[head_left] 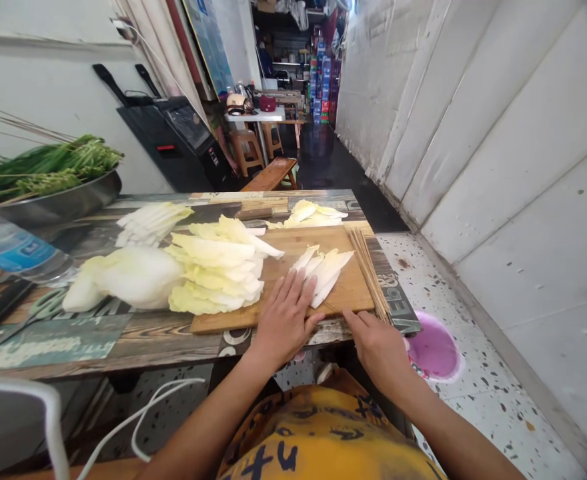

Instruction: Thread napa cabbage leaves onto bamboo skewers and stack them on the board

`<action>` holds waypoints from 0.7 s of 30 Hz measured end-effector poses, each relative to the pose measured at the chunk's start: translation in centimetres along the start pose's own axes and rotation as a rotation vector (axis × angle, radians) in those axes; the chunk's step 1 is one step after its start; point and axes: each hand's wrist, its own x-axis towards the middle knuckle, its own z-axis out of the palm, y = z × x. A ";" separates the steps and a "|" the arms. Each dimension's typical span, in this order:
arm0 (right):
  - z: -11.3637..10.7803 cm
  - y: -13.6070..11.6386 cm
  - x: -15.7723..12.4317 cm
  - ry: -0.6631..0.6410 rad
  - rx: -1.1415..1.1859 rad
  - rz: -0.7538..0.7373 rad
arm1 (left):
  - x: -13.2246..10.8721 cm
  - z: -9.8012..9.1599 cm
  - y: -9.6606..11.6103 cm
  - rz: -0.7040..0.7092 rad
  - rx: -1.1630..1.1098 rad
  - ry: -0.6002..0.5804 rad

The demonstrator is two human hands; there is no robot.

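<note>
At the far left of our desk, a metal bowl holds green vegetables with thin sticks jutting out; in front of it lie a clear plastic bottle and scissors. Next along, a pale cabbage rests against a layered stack of yellow-green leaves, which spreads onto the wooden cutting board. Near the middle, our left hand lies flat, fingers extended and close together, over the near end of the small leaf strips on the board. Just to the right, our right hand sits at the board's near edge, fingers pinching a thin skewer that points toward the strips; its tip is hard to make out. A bundle of skewers lines the board's right edge, and a pink basin stands on the floor beyond.
</note>
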 end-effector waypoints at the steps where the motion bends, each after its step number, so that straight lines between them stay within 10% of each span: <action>1: 0.0 0.2 0.0 -0.010 0.016 -0.009 | 0.0 0.2 0.0 -0.013 -0.003 -0.003; 21: 1.0 -0.3 2.1 0.040 0.062 -0.056 | -0.2 0.6 -0.3 -0.027 0.001 -0.046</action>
